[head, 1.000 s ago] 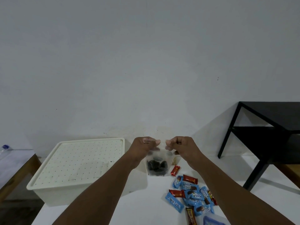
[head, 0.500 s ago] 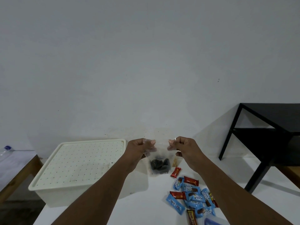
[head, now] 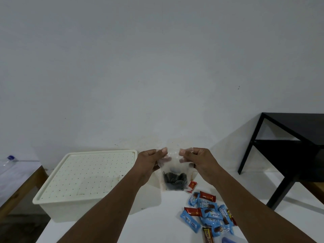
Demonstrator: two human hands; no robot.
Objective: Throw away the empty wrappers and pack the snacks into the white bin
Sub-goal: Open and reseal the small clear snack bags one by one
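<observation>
Left hand: raised over the table, thumb and fingers pinched on the top left edge of the clear bag.
Right hand: level with the left, pinched on the top right edge of the same bag; the 2 hands are close together but apart, with the bag's mouth stretched between them.
Clear bag: hangs upright from both grips, in front of the wall and above the white table; dark round pieces, possibly cookies, sit bunched at its bottom, while the upper part looks see-through and unfilled.
White bin: stands on the table to the left of the bag, just beside the left forearm; its perforated lid is on, so the contents cannot be seen.
Snack pile: blue and red wrapped bars lie loose on the table below and to the right of the bag, under the right forearm, well apart from the bin.
Single red packet: lies just beside the bag's lower right corner.
Black side table: at the right.
Wooden table: at the left edge.
</observation>
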